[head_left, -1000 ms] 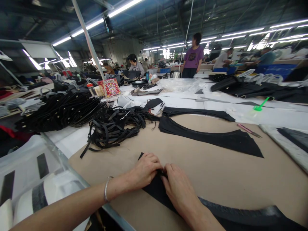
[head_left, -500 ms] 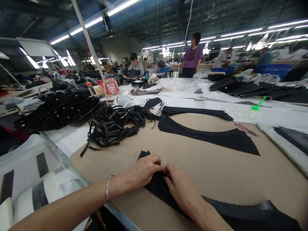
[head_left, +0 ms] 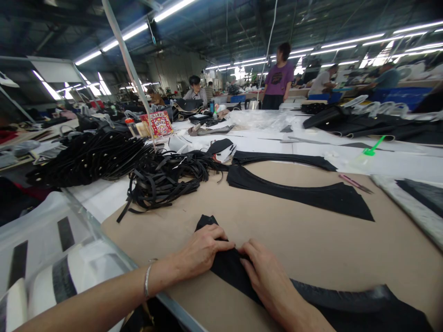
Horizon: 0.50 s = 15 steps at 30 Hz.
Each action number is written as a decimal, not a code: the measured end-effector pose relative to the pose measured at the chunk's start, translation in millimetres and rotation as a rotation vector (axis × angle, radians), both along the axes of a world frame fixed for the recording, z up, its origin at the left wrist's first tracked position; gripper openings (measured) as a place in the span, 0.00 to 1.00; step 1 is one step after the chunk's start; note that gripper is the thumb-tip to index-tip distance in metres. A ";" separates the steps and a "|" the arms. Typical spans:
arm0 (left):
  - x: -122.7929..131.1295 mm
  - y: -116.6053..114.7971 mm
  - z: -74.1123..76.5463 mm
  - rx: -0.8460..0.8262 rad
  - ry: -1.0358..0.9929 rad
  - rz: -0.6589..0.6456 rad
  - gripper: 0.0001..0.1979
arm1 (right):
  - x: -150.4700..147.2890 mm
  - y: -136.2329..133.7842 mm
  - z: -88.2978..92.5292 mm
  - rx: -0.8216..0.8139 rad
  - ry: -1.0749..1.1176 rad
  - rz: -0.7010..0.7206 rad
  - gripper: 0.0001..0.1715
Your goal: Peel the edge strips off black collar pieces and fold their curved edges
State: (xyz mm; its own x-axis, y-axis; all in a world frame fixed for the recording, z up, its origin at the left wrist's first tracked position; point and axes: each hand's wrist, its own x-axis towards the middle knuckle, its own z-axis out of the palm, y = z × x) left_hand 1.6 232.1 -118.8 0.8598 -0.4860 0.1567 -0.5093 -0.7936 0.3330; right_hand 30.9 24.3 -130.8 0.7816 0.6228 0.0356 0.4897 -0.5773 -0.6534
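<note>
A curved black leather piece (head_left: 228, 272) lies on the brown cardboard sheet (head_left: 311, 244) close to me, its pointed end at upper left. My left hand (head_left: 200, 251) rests on that end, fingers curled and pinching the edge. My right hand (head_left: 266, 276) presses on the piece just beside it, fingertips bent onto the fold. The two hands almost touch. A metal bracelet (head_left: 148, 279) circles my left wrist.
Another large curved black piece (head_left: 311, 196) lies farther back, with a thinner one (head_left: 284, 160) behind it. Tangled black straps (head_left: 162, 177) and a strap bundle (head_left: 86, 159) sit at left. Pink scissors (head_left: 355, 183) and a green tool (head_left: 372, 148) lie right. Several people work beyond.
My hands have slid slightly toward me along the black piece, uncovering more of its pointed end. The view shifted a little.
</note>
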 end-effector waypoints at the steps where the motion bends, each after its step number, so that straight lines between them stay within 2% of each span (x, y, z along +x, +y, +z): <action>1: -1.0 -0.7 0.8 0.007 -0.003 0.000 0.20 | -0.8 -1.2 -0.6 0.012 -0.001 0.004 0.12; 6: -6.4 -3.4 4.4 0.034 -0.001 0.002 0.20 | -3.4 -9.4 0.2 0.065 0.015 0.023 0.13; 15: -10.9 -5.7 3.3 0.037 -0.050 0.013 0.22 | -6.8 -26.4 1.1 0.058 0.027 0.046 0.13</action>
State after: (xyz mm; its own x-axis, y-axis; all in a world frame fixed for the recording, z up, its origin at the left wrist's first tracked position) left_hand -9.2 226.4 -115.5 0.8577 -0.4812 0.1812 -0.5140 -0.8116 0.2776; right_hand 24.1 -2.1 -129.7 0.7536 0.6552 0.0520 0.4963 -0.5154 -0.6986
